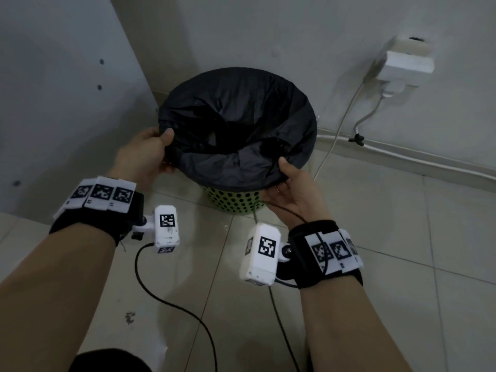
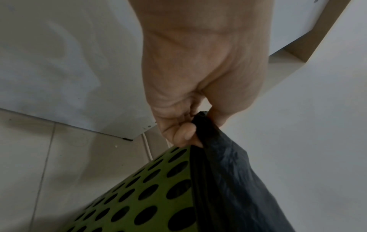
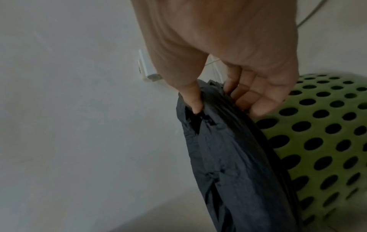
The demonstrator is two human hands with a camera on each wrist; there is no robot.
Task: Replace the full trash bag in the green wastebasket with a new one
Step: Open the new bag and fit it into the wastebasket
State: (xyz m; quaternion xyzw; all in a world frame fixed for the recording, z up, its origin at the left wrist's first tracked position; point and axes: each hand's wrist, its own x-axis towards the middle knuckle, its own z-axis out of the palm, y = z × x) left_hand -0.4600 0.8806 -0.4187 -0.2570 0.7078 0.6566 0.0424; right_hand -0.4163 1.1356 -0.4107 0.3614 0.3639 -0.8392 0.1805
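Head view: a person bends over a round green plastic wastebasket [image 1: 233, 202] with punched holes, standing on pale floor tiles [image 1: 375, 237] in a corner.
Bag: a black plastic trash bag [image 1: 236, 124] lines the wastebasket, its mouth folded over the rim.
Left hand: the left hand [image 1: 146, 154] pinches the bag's edge at the rim's left side, thumb on top.
Right hand: the right hand [image 1: 291, 189] grasps the bag's edge at the near right rim, thumb pressed into the film, fingers curled beneath.
Wall: a white plug adapter [image 1: 402, 68] sits in a wall socket at right, its white cable [image 1: 338, 135] trailing down to the floor.
Wrists: black straps carry white marker tags and cameras.
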